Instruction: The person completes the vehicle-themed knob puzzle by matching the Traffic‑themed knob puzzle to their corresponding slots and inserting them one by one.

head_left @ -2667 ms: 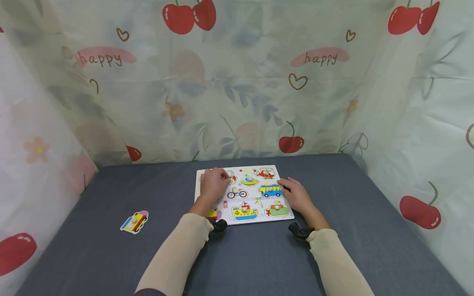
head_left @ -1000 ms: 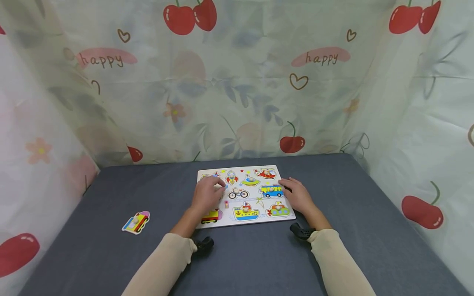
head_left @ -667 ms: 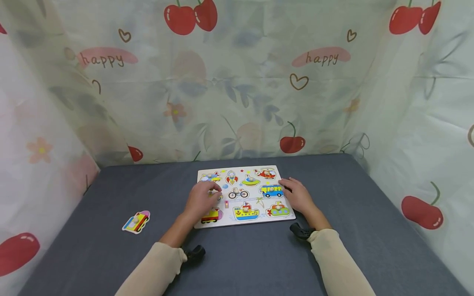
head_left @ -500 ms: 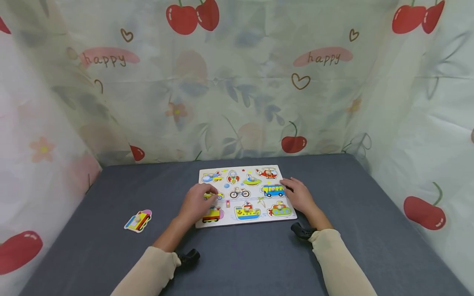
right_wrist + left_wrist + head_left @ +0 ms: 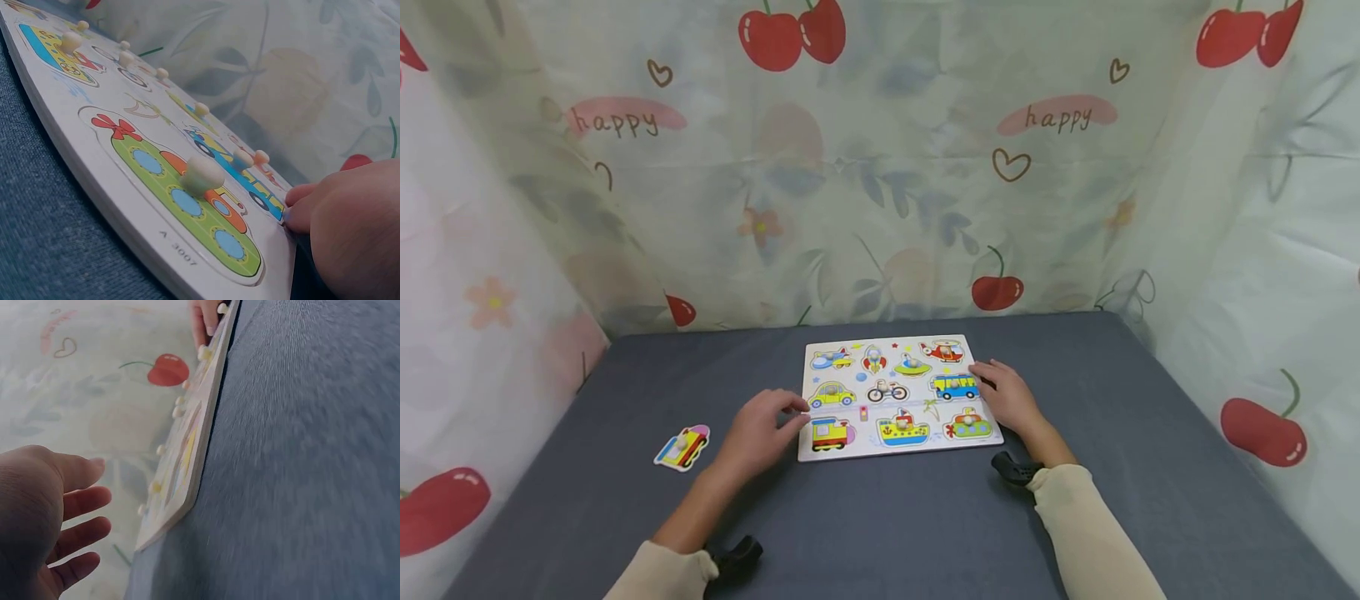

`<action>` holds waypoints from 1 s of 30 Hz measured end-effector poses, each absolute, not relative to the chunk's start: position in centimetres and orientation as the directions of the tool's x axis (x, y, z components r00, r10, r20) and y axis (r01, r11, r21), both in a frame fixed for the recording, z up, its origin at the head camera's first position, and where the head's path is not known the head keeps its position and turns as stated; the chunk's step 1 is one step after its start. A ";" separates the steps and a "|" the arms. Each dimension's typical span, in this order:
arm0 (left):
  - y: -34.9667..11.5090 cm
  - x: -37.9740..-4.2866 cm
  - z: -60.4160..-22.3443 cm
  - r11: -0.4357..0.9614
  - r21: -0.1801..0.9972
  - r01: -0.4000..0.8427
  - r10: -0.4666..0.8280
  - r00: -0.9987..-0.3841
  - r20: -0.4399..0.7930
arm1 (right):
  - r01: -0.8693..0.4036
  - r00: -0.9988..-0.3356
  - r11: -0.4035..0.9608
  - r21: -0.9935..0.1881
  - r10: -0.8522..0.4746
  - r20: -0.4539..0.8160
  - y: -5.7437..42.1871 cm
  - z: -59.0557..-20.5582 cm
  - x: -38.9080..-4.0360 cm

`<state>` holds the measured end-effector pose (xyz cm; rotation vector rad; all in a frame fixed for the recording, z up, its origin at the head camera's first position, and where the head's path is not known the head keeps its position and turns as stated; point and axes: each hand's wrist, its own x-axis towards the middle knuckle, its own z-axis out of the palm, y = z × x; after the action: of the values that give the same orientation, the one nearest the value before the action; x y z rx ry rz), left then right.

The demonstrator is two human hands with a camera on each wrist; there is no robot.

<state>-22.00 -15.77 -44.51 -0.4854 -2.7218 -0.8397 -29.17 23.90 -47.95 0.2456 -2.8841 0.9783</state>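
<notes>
A wooden peg puzzle board [image 5: 865,415] with vehicle pictures lies on the table; most of its pieces bear round knobs. The train space [image 5: 831,434] at its near left corner shows a printed train without a knob. A loose train piece [image 5: 682,447] lies on the cloth left of the board. Between that piece and the board's left edge is my left hand [image 5: 760,433], fingers loosely bent and holding nothing. My right hand [image 5: 1011,400] rests at the board's right edge, its fingertips beside the bus piece [image 5: 244,172]. Above the board's printed number sits the submarine piece [image 5: 187,200].
A dark grey cloth [image 5: 880,533] covers the table. A curtain [image 5: 880,167] with cherries and "happy" lettering stands along the back and both sides. A black wrist-worn device [image 5: 1015,469] sits at the right wrist.
My left hand has moved back and left from the upper left of the board, past its left edge, uncovering the plane and car pieces. The right hand keeps its place.
</notes>
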 end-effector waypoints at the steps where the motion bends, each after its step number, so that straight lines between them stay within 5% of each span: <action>1: -16.1 -21.8 -44.5 0.781 0.493 0.384 0.240 -0.913 0.330 | -0.179 -0.983 0.781 -0.598 -0.124 0.133 23.9 -47.9 -29.2; 14: -20.9 -20.5 -42.5 0.809 0.448 0.381 0.387 -0.919 0.083 | -0.167 -0.986 0.787 -0.593 -0.118 0.121 24.0 -48.2 -29.1; 30: -25.1 -20.7 -43.0 0.834 0.468 0.294 0.294 -0.953 0.076 | -0.178 -0.984 0.790 -0.587 -0.130 0.123 23.9 -47.9 -29.3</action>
<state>-20.69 -25.14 -43.04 -0.4821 -3.0072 -0.7673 -29.31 23.92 -47.93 0.2499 -2.8990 0.9631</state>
